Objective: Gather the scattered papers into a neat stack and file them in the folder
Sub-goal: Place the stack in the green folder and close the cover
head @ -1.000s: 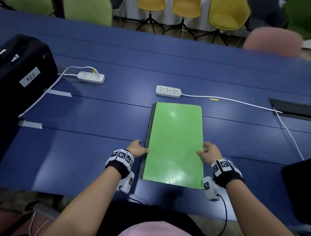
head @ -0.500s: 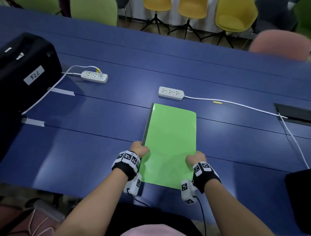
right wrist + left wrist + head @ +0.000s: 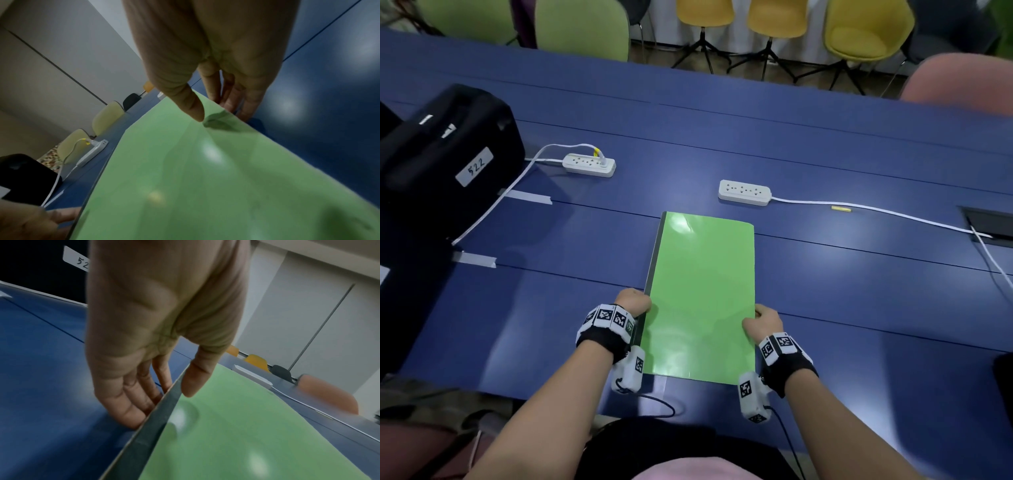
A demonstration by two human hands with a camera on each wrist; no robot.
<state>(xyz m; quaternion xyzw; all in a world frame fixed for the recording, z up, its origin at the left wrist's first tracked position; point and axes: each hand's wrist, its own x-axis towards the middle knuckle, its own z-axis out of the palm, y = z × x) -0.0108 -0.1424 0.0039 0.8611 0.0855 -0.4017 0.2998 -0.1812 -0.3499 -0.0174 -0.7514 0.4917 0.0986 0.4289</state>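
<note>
Closed green folder (image 3: 702, 298) on blue table (image 3: 859, 294), left hand (image 3: 633, 303) and right hand (image 3: 762, 322) pinching its side edges; black case (image 3: 438, 164), upper left, labelled "522" (image 3: 474, 167).

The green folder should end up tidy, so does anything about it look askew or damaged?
The closed green plastic folder lies slightly slanted on the blue table, with a small crease in its far cover. No papers stick out.

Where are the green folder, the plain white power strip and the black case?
green folder (image 3: 702, 298), head view, middle of cover.
white power strip (image 3: 744, 192), head view, top face.
black case (image 3: 441, 164), head view, front side.
</note>
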